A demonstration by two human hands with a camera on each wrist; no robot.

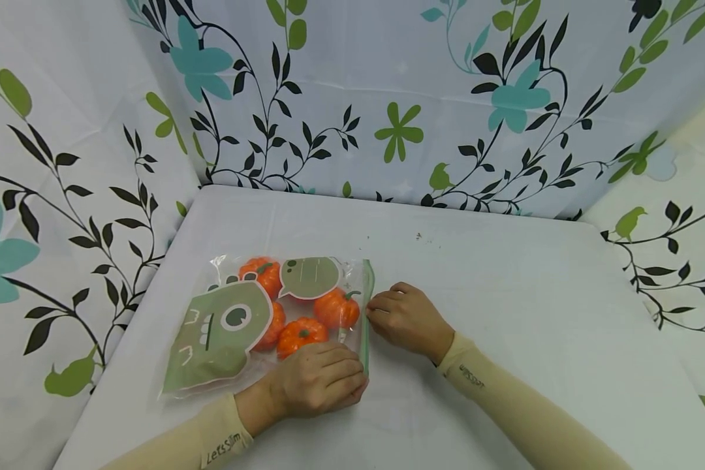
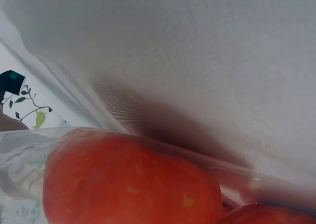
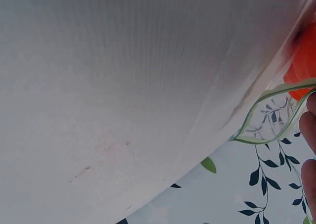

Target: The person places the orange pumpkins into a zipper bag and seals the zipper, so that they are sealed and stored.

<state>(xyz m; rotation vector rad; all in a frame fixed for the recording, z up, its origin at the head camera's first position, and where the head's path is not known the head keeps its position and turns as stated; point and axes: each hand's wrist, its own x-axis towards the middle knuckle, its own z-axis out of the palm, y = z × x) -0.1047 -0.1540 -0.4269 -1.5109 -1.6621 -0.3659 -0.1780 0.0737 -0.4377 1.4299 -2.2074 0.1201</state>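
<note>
A clear zip bag (image 1: 223, 333) with a green dinosaur print lies on the table, holding several small orange pumpkins (image 1: 302, 334). Its green-edged mouth faces right; in the right wrist view the green zip edge (image 3: 264, 142) parts into a loop. My left hand (image 1: 314, 382) grips the near corner of the mouth, fingers curled over the plastic. At the middle of the zip edge, my right hand (image 1: 411, 320) pinches the rim with bent fingers. Close up in the left wrist view, a pumpkin (image 2: 128, 179) shows through the plastic.
The bag lies on a white-covered table (image 1: 505, 326). Small dark specks (image 1: 419, 235) dot the cloth toward the back. Leaf-patterned curtains (image 1: 329, 85) hang behind and at both sides.
</note>
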